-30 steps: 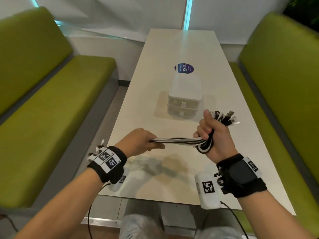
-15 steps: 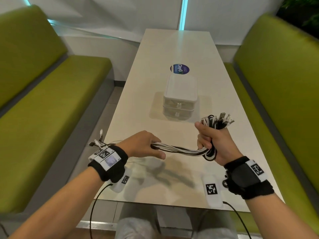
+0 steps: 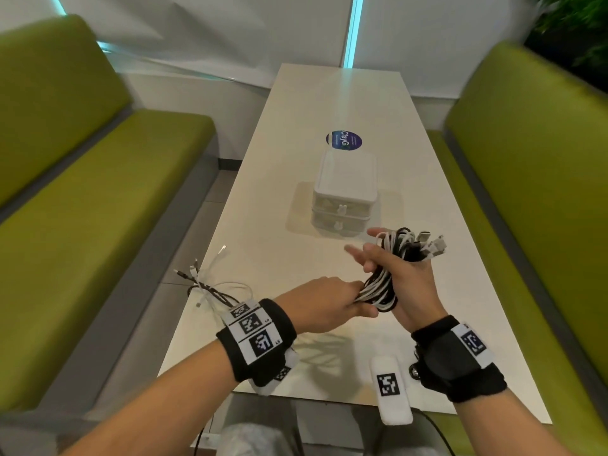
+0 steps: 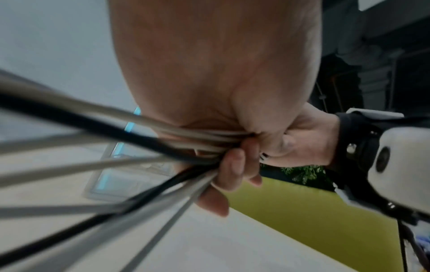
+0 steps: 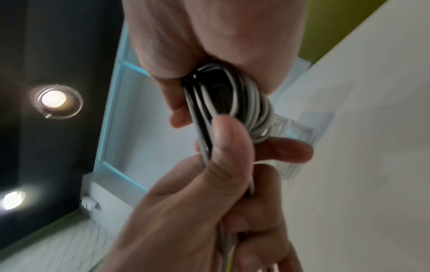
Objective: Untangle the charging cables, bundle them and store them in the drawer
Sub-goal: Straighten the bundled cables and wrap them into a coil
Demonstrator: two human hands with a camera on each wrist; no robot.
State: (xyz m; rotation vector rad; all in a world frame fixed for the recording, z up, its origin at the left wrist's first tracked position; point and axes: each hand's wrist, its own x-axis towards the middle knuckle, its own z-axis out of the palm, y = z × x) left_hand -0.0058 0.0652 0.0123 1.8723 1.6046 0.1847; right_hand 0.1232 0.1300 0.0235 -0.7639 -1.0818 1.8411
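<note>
Several black and white charging cables form a coil (image 3: 381, 286) looped round my right hand (image 3: 378, 258) above the table's near right. Two of that hand's fingers stretch out to the left while the others curl round the loop; the plug ends (image 3: 427, 246) stick out past it. My left hand (image 3: 358, 304) grips the straight strands right against the coil, and its thumb (image 5: 228, 147) presses on them. The loose tails (image 3: 210, 284) trail off left over the table edge. The white two-drawer box (image 3: 343, 192) stands with both drawers closed at mid-table, behind the hands.
The long white table (image 3: 263, 258) runs away from me between two green benches (image 3: 82, 209). A round dark sticker (image 3: 343, 140) lies beyond the box. The wall closes off the table's far end.
My left hand has slid right along the strands until it meets my right hand. The right hand's fist has loosened, with two fingers now stretched out. The coil hangs lower in the hand.
</note>
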